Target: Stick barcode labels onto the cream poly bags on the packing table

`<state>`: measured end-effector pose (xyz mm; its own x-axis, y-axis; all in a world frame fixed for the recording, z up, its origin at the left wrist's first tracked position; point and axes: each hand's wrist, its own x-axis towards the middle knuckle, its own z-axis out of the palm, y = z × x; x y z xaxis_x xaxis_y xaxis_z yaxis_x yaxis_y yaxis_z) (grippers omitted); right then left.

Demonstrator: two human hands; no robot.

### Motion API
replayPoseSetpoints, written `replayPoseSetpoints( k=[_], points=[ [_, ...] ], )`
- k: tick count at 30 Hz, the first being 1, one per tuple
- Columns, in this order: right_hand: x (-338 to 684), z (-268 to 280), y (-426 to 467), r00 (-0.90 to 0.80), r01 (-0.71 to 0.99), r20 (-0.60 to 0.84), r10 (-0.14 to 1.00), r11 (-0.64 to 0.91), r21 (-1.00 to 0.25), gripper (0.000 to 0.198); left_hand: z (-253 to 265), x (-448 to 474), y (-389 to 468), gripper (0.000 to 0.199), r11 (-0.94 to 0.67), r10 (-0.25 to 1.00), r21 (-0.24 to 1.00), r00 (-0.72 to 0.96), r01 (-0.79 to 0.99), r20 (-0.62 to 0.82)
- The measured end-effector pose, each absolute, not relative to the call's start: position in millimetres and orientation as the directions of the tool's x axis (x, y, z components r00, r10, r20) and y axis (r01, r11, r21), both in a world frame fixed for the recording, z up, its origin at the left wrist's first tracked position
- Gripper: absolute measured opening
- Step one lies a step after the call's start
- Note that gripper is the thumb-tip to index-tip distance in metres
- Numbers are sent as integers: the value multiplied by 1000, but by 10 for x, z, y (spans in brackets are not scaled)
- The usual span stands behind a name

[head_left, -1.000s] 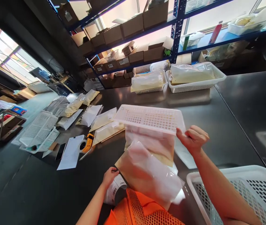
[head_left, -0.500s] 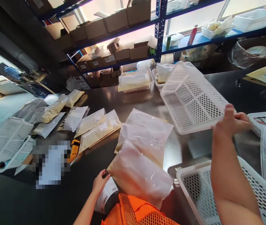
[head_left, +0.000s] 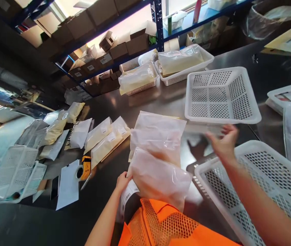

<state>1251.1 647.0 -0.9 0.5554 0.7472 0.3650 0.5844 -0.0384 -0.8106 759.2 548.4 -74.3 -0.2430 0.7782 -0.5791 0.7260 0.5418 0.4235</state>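
1. A dark, glossy metal worktop (head_left: 107, 104) stretches across the foreground.
2. Blue perforated-metal shelving (head_left: 158, 29) carries brown cardboard boxes (head_left: 90, 22) behind it.
3. Daylight glows through bright, pale window panes (head_left: 127, 27) beyond the shelving.
4. Smooth, pale blue-grey floor (head_left: 3, 133) shows at left.

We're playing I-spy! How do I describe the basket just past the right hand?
On the big dark table, find the right hand. Just past it is a white basket. Baskets behind hold pale bags, and an arm crosses the nearer basket; this one's mesh bottom shows plainly.
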Motion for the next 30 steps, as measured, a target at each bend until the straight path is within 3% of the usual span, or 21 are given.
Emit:
replayPoseSetpoints(
  k=[3, 5, 8, 10, 15, 17, 19, 21, 23, 27, 30],
  points=[
    [11652, -115, 5841, 62, 707, 328, 943, 190, -681, 56, -772, 7458, 5373, 21, 573, 751, 402, -261, 714, -606],
    [11150, -231, 5516, -143, 774, 142, 979, 200, -601, 59, -805, 7341, 5235, 18, 612, 720, 387, -283, 690, -634],
    [10625, -494, 5224, -85, 902, -207, 975, -14, -432, 70, -852, 7165, 4988, 20, 664, 675, 375, -302, 648, -673],
    [10434, -678, 5118, -13, 938, -328, 945, -103, -332, 69, -853, 7058, 4848, 23, 674, 672, 386, -305, 630, -675],
    [10330, -876, 4933, 93, 950, -286, 954, -171, -260, 62, -614, 6837, 4698, 25, 656, 731, 448, -364, 608, -577],
    [10334, -807, 4881, 163, 920, -194, 967, -220, -326, 60, -422, 6777, 4673, 28, 630, 770, 514, -379, 582, -513],
    [10283, -651, 4869, 117, 830, -120, 986, -163, -533, 60, -210, 6736, 4638, 33, 575, 818, 625, -374, 528, -437],
    [10129, -424, 4896, -37, 622, -165, 986, -107, -776, 63, -8, 6710, 4593, 41, 491, 864, 747, -357, 447, -354],
    [9862, -159, 4928, -264, 378, -295, 919, -183, -908, 68, 165, 6703, 4540, 49, 413, 893, 835, -340, 364, -294],
    [9175, 286, 4908, -662, 144, -411, 627, -432, -890, 74, 394, 6747, 4406, 46, 215, 956, 948, -248, 235, -155],
    [8751, 414, 4841, -724, 150, -453, 521, -522, -840, 76, 471, 6757, 4294, 38, 160, 974, 946, -202, 282, -105]
  ],
)
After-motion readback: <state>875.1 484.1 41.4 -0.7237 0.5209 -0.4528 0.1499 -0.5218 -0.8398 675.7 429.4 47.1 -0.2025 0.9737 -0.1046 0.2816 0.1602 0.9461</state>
